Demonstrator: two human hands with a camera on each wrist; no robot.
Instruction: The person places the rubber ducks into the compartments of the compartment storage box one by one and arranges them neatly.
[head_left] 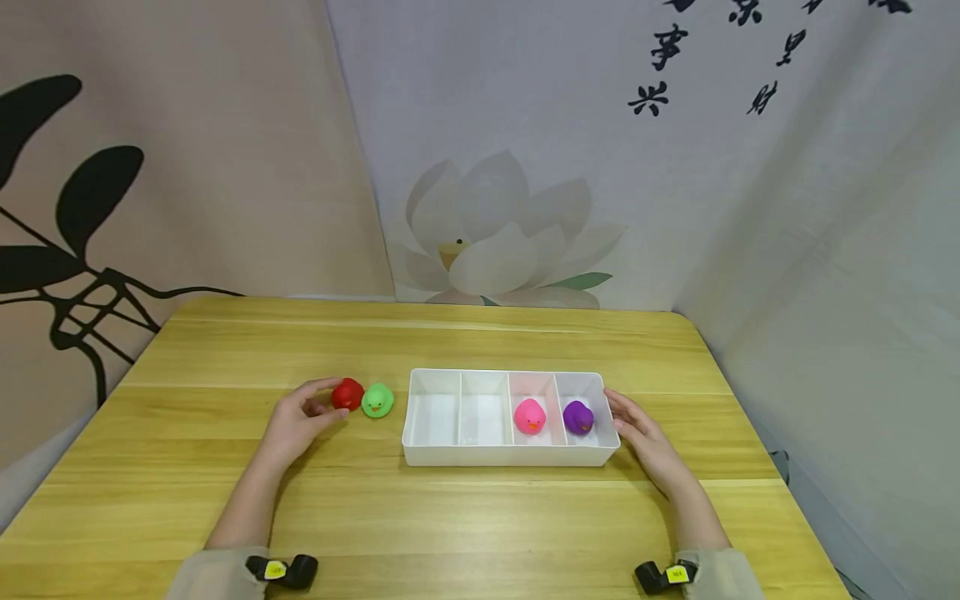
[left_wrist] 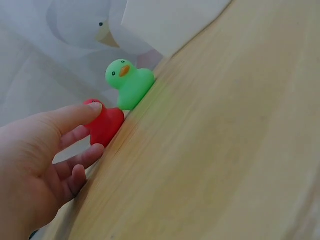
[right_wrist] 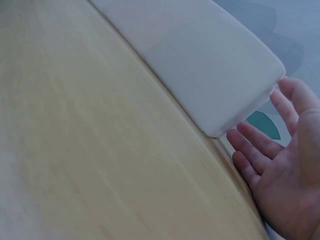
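Observation:
At the left of the table my left hand (head_left: 295, 423) pinches a red rubber duck (head_left: 347, 394) between thumb and fingers. In the left wrist view the thumb lies over the head of the red duck (left_wrist: 107, 126), which sits on the wood. A green rubber duck (head_left: 377, 402) stands right beside it. A white divided box (head_left: 510, 456) lies to the right; its third compartment from the left holds a pink duck (head_left: 530, 417), its rightmost a purple duck (head_left: 578, 418). My right hand (head_left: 651, 446) touches the box's right end with fingers loosely extended.
The wooden table (head_left: 465, 533) stretches in front of the box and ends at a printed cloth backdrop (head_left: 510, 233). Small black wrist cameras are strapped to both sleeves (head_left: 225, 573).

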